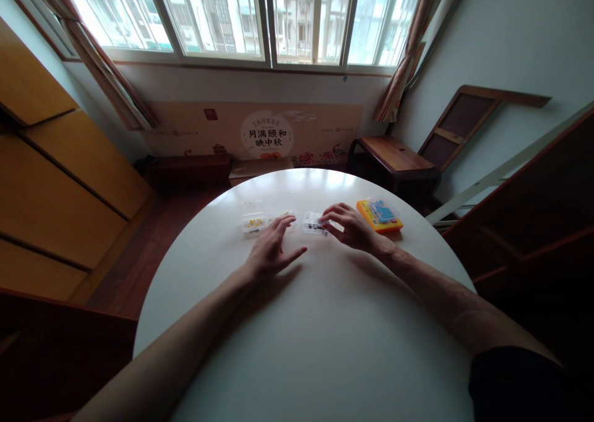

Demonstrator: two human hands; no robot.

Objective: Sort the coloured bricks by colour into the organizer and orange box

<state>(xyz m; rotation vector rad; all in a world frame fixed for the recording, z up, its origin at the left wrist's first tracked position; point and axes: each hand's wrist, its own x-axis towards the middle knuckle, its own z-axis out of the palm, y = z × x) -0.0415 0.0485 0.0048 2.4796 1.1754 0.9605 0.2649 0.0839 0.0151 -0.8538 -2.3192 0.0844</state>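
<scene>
My left hand (271, 249) lies flat on the round white table (315, 335), fingers stretched out. Its fingertips reach a small clear plastic packet with yellow pieces (254, 223). My right hand (350, 225) rests on the table with its fingers curled. They touch the edge of a second clear packet holding small dark and red parts (313, 224). Whether the fingers pinch this packet is hard to tell. An orange-yellow flat box with a blue insert (379, 215) lies just right of my right hand.
Beyond the table stand a low dark bench (188, 169), a cardboard box (260, 168) and a wooden side table (394, 156) under the window. Wooden cabinets (55, 187) line the left wall. A dark wooden frame (533, 224) leans at the right.
</scene>
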